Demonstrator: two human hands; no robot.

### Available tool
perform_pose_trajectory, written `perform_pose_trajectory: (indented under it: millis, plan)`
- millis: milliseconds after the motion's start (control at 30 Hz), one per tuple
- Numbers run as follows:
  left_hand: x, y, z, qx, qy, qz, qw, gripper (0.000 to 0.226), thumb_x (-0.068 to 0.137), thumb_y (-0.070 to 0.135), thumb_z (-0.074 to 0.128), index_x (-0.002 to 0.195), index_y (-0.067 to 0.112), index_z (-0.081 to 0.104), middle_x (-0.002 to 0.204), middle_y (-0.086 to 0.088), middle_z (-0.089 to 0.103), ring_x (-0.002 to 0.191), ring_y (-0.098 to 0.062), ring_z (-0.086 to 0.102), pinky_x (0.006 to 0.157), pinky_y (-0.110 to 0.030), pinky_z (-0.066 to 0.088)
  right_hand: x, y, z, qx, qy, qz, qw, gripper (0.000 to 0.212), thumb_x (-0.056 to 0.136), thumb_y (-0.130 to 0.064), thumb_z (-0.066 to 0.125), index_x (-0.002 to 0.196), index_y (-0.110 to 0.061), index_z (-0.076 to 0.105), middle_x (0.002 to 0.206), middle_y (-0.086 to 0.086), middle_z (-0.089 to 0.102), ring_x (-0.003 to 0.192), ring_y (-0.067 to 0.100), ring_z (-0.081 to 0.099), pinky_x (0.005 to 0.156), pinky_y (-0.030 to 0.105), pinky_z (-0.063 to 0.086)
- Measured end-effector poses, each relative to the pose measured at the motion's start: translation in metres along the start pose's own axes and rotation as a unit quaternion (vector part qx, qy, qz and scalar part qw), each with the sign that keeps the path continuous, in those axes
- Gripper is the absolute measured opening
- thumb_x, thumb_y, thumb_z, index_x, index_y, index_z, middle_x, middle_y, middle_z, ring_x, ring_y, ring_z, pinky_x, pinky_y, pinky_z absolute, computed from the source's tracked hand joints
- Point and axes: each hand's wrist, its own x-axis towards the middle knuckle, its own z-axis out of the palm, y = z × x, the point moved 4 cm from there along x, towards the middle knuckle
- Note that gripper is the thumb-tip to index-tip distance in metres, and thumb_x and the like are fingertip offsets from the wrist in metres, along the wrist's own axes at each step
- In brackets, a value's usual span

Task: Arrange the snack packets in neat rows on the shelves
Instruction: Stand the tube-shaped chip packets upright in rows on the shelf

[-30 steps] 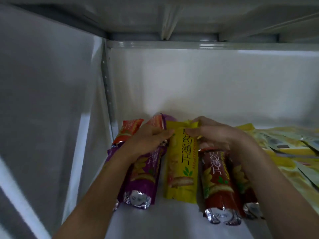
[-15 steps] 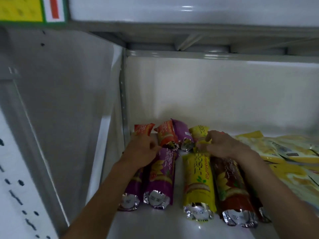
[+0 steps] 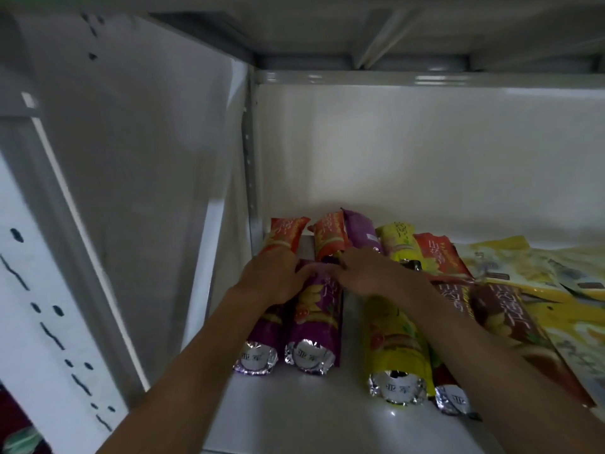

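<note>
Two purple snack packets (image 3: 258,339) (image 3: 314,326) lie side by side at the shelf's front left, foil ends toward me. My left hand (image 3: 275,276) grips their far ends. From the right, my right hand (image 3: 370,273) reaches over and its fingertips pinch the far end of the right purple packet. A yellow packet (image 3: 396,348) lies under my right forearm, a gap away from the purple pair, with a red packet (image 3: 510,322) beside it. Behind them runs a back row of orange-red (image 3: 284,234), purple (image 3: 360,231), yellow (image 3: 397,237) and red (image 3: 435,253) packets.
The white shelf floor (image 3: 294,411) is bounded by a side wall (image 3: 183,178) on the left and a back panel (image 3: 425,158). Several flat yellow packets (image 3: 540,267) lie overlapping at the right. The shelf above (image 3: 393,34) hangs low overhead.
My right hand has moved left from the yellow packet's far end to the right purple packet. My left hand stays on the purple packets. The view has shifted.
</note>
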Motion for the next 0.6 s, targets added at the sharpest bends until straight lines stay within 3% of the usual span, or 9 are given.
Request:
perform_pose_trajectory:
  millis: [67,133,200,267,367,433,533,600]
  plan:
    - [0.001,-0.002,0.002,-0.012,-0.006,0.002,1.0,0.06,0.102,0.068,0.04,0.09,0.019,0.073,0.081,0.002,0.062,0.074,-0.012,0.062,0.06,-0.027,0.042,0.004,0.004,0.003,0.009,0.001,0.018,1.0,0.059,0.105,-0.065,0.035,0.081,-0.013,0.049,0.075,0.002,0.05,0.07,0.018,0.053,0.061,0.031,0.042]
    - [0.001,-0.003,0.002,-0.027,-0.018,-0.003,0.999,0.063,0.101,0.07,0.039,0.091,0.019,0.075,0.08,0.001,0.064,0.071,-0.011,0.062,0.058,-0.024,0.039,0.003,0.005,0.003,0.047,0.0,0.017,0.999,0.063,0.102,-0.067,0.039,0.075,-0.013,0.054,0.073,0.003,0.058,0.068,0.016,0.056,0.064,0.031,0.047]
    - [0.001,-0.004,0.003,-0.05,-0.028,-0.009,0.998,0.062,0.101,0.067,0.043,0.088,0.015,0.075,0.078,-0.003,0.065,0.068,-0.013,0.061,0.056,-0.025,0.037,0.0,0.003,-0.001,0.094,0.008,0.002,0.996,0.053,0.101,-0.063,0.049,0.066,-0.024,0.055,0.07,0.001,0.063,0.065,0.015,0.057,0.064,0.029,0.046]
    - [0.002,-0.002,0.001,-0.083,-0.027,-0.006,0.996,0.056,0.102,0.061,0.049,0.084,0.013,0.074,0.077,-0.006,0.065,0.068,-0.017,0.063,0.057,-0.028,0.042,0.0,0.007,-0.005,0.13,0.009,0.008,0.991,0.047,0.099,-0.058,0.059,0.073,-0.019,0.066,0.076,0.008,0.072,0.068,0.019,0.067,0.065,0.027,0.049]
    - [0.004,0.003,-0.007,-0.143,-0.021,0.015,0.989,0.053,0.103,0.053,0.054,0.082,0.008,0.074,0.08,-0.014,0.07,0.074,-0.027,0.068,0.068,-0.039,0.053,-0.001,0.019,-0.014,0.187,0.017,0.042,0.981,0.042,0.094,-0.049,0.07,0.092,-0.008,0.076,0.083,0.009,0.079,0.077,0.018,0.076,0.072,0.029,0.06]
    - [0.002,0.009,-0.014,-0.203,-0.014,0.032,0.979,0.048,0.105,0.048,0.055,0.088,0.008,0.075,0.085,-0.011,0.073,0.079,-0.024,0.07,0.075,-0.039,0.055,-0.004,0.026,-0.024,0.246,0.048,0.045,0.967,0.031,0.091,-0.039,0.078,0.091,-0.009,0.077,0.08,0.005,0.079,0.077,0.018,0.077,0.079,0.033,0.064]
    - [0.001,0.017,-0.025,-0.294,-0.007,0.043,0.955,0.037,0.105,0.043,0.057,0.1,0.012,0.078,0.095,-0.002,0.078,0.085,-0.012,0.073,0.074,-0.028,0.058,-0.019,0.027,-0.043,0.283,0.114,0.038,0.952,0.021,0.088,-0.029,0.083,0.079,-0.016,0.07,0.074,0.001,0.074,0.074,0.019,0.076,0.059,0.021,0.056]
    - [0.002,0.019,-0.029,-0.37,-0.011,0.029,0.928,0.025,0.103,0.039,0.064,0.103,0.019,0.078,0.101,0.004,0.079,0.09,-0.005,0.074,0.078,-0.019,0.059,-0.028,0.026,-0.051,0.283,0.149,0.042,0.947,0.019,0.087,-0.031,0.084,0.086,-0.019,0.07,0.075,0.0,0.075,0.071,0.017,0.075,0.051,0.018,0.049]
